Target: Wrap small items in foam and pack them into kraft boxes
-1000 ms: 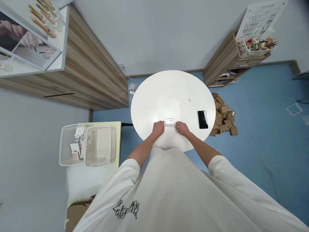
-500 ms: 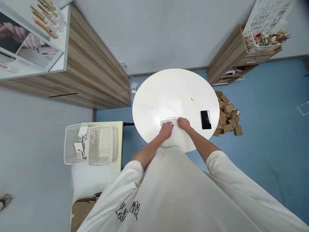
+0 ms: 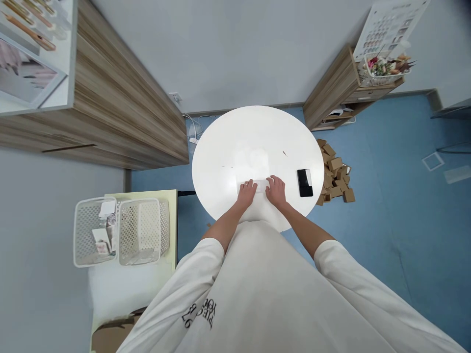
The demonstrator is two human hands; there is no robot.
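Observation:
A thin, flat white strip (image 3: 261, 186) lies near the front edge of the round white table (image 3: 250, 132). It is pale against the white top, and I cannot make out whether it is folded paper or film. My left hand (image 3: 246, 192) rests on the strip's left end, fingers stretched out and pointing forward. At the other end, my right hand (image 3: 275, 190) lies with its fingers apart, thumb side towards the strip. Both palms hide the ends of the strip. To the right of my right hand, a black phone (image 3: 304, 183) lies on the table.
Small brown cardboard boxes (image 3: 334, 179) are heaped on the floor beyond the table's right side. White perforated baskets (image 3: 139, 230) stand on a side table at the left. Wooden cabinets (image 3: 140, 98) flank the table, and a power strip (image 3: 193, 140) lies by the wall.
My right hand has loosened from a closed grip to spread fingers on the strip's right end. My left hand stays on its left end. The whole view has shifted slightly.

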